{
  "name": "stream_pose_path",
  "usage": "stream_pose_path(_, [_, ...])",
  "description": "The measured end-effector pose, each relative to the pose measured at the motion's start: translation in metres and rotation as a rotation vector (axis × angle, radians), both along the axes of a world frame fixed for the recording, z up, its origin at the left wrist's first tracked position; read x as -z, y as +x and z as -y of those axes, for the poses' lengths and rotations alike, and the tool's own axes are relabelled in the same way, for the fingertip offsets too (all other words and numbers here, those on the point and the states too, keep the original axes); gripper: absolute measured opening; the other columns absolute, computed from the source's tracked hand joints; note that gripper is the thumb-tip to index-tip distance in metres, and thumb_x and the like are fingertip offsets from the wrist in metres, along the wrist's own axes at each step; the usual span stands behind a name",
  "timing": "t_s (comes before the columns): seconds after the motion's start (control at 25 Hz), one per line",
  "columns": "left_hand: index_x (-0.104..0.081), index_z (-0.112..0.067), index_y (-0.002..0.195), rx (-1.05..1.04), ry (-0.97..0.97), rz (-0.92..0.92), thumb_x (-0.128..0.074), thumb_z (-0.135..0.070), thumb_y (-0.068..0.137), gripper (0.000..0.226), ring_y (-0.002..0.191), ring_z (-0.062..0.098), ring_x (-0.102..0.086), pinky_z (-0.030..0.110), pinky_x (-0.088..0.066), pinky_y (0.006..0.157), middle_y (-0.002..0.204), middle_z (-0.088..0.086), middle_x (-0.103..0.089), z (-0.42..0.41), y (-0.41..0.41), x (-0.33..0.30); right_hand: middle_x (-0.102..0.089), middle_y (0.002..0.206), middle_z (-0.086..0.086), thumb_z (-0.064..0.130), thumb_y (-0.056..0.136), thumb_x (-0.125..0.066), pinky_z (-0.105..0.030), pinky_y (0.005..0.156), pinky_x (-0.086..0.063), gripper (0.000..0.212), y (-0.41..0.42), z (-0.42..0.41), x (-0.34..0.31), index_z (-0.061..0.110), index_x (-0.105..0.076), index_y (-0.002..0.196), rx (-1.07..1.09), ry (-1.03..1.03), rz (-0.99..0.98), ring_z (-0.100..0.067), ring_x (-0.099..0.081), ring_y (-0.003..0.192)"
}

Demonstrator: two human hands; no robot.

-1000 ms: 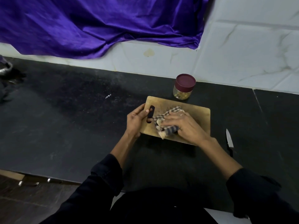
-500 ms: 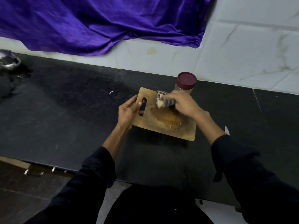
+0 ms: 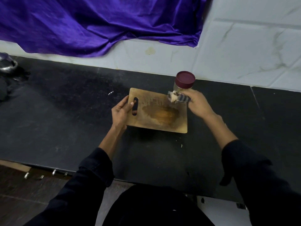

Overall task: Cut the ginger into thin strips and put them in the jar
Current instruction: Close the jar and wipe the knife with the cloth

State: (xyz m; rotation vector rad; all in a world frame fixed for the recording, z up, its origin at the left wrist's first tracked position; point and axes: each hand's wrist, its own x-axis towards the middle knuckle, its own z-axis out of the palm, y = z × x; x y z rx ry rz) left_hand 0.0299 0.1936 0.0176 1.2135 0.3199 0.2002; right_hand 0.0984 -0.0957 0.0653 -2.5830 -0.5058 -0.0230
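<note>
Here the left hand grips the left edge of the wooden cutting board, with the thumb lying by the handle slot. The board lies flat on the black counter. Its top is bare, with a dark wet patch in the middle.

The right hand is closed around a bunched striped cloth. A pale lump pokes out of the cloth at the far right corner of the board. It could be ginger, or it could just be a fold of cloth; I cannot tell which.

The jar stands on the counter just behind that corner, very near the right hand. Its dark red lid is on. No loose ginger strips show on the board, and a few tiny pale bits lie on the counter near the front right corner. No knife is in sight.

My guess is the cutting and filling are done and this is the wiping up. The cloth sits at the far right of the board, and the wet patch lies toward the person and to the left of it. So the right hand, the nearer one, would sweep back that way while the left hand holds the board steady
</note>
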Motion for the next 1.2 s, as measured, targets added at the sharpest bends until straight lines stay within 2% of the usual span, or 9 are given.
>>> stream_pose_path(0.12, [-0.058, -0.003, 0.128, -0.023, -0.048, -0.01, -0.061, -0.002, 0.09, 0.038, 0.099, 0.024, -0.068, 0.032, -0.059, 0.065, 0.111, 0.014, -0.069, 0.0, 0.0, 0.002, -0.063, 0.13, -0.007, -0.012, 0.082, -0.047, -0.051, 0.1, -0.045, 0.061, -0.004, -0.014, 0.017, 0.023, -0.063, 0.129, 0.029, -0.09, -0.062, -0.03, -0.055, 0.121])
stream_pose_path(0.2, [-0.059, -0.003, 0.127, -0.061, -0.072, -0.026, -0.061, -0.001, 0.09, 0.037, 0.099, 0.024, -0.067, 0.031, -0.059, 0.063, 0.111, 0.016, -0.069, -0.003, 0.0, 0.006, -0.061, 0.132, -0.005, -0.01, 0.085, -0.049, -0.046, 0.103, -0.044, 0.059, -0.033, -0.022, 0.03, 0.023, -0.061, 0.132, -0.036, -0.107, -0.146, -0.026, -0.055, 0.122])
stream_pose_path(0.4, [-0.058, -0.001, 0.127, -0.157, -0.101, -0.056, -0.061, -0.002, 0.09, 0.037, 0.094, 0.018, -0.07, 0.03, -0.059, 0.064, 0.112, 0.015, -0.068, -0.015, -0.002, 0.024, -0.067, 0.115, -0.002, -0.014, 0.083, -0.048, -0.038, 0.093, -0.048, 0.056, -0.079, -0.02, 0.039, 0.021, -0.069, 0.122, -0.221, -0.057, -0.264, -0.018, -0.06, 0.107])
stream_pose_path(0.56, [-0.061, -0.006, 0.123, -0.25, -0.158, -0.091, -0.06, -0.005, 0.092, 0.03, 0.09, 0.016, -0.071, 0.035, -0.061, 0.071, 0.109, 0.009, -0.069, -0.016, 0.0, 0.03, -0.066, 0.103, 0.001, -0.018, 0.081, -0.047, -0.03, 0.084, -0.046, 0.053, -0.057, -0.013, 0.026, 0.012, -0.071, 0.118, -0.064, 0.103, -0.261, -0.019, -0.062, 0.101])
stream_pose_path(0.72, [-0.069, -0.016, 0.1, -0.429, -0.167, -0.169, -0.06, -0.006, 0.092, 0.016, 0.089, 0.019, -0.07, 0.029, -0.058, 0.064, 0.101, 0.007, -0.071, -0.007, 0.002, 0.045, -0.069, 0.101, -0.005, -0.007, 0.089, -0.058, -0.032, 0.08, -0.045, 0.036, -0.048, -0.016, 0.024, 0.013, -0.072, 0.115, 0.068, 0.258, -0.239, -0.02, -0.064, 0.096])
stream_pose_path(0.84, [-0.068, -0.013, 0.106, -0.486, -0.169, -0.218, -0.062, -0.006, 0.091, 0.017, 0.086, 0.018, -0.071, 0.027, -0.058, 0.063, 0.1, 0.006, -0.071, -0.004, 0.007, 0.053, -0.068, 0.101, -0.004, -0.005, 0.089, -0.06, -0.027, 0.077, -0.043, 0.035, -0.051, -0.015, 0.028, 0.012, -0.071, 0.117, 0.125, 0.292, -0.268, -0.017, -0.062, 0.094])
stream_pose_path(0.96, [-0.064, -0.012, 0.116, -0.511, 0.005, -0.248, -0.062, -0.009, 0.092, 0.024, 0.077, 0.01, -0.071, 0.026, -0.059, 0.066, 0.098, 0.002, -0.07, -0.002, 0.014, 0.05, -0.065, 0.101, 0.001, -0.003, 0.09, -0.061, -0.025, 0.077, -0.041, 0.036, -0.052, -0.014, 0.034, 0.013, -0.069, 0.121, 0.147, 0.25, -0.319, -0.015, -0.061, 0.096])
stream_pose_path(1.04, [-0.063, -0.012, 0.118, -0.528, 0.097, -0.276, -0.062, -0.01, 0.092, 0.027, 0.083, 0.009, -0.069, 0.022, -0.058, 0.069, 0.104, 0.001, -0.069, -0.003, 0.019, 0.049, -0.064, 0.102, 0.004, -0.003, 0.091, -0.06, -0.023, 0.078, -0.039, 0.037, -0.053, -0.016, 0.037, 0.013, -0.068, 0.123, 0.154, 0.231, -0.351, -0.013, -0.059, 0.096])
stream_pose_path(1.2, [-0.052, -0.009, 0.136, -0.489, 0.187, -0.376, -0.062, -0.003, 0.09, 0.047, 0.113, 0.011, -0.059, 0.021, -0.047, 0.096, 0.126, 0.001, -0.062, -0.014, 0.024, 0.051, -0.064, 0.106, 0.0, -0.003, 0.092, -0.058, -0.024, 0.081, -0.04, 0.037, -0.056, -0.015, 0.038, 0.012, -0.066, 0.125, 0.164, 0.239, -0.369, -0.011, -0.057, 0.096])
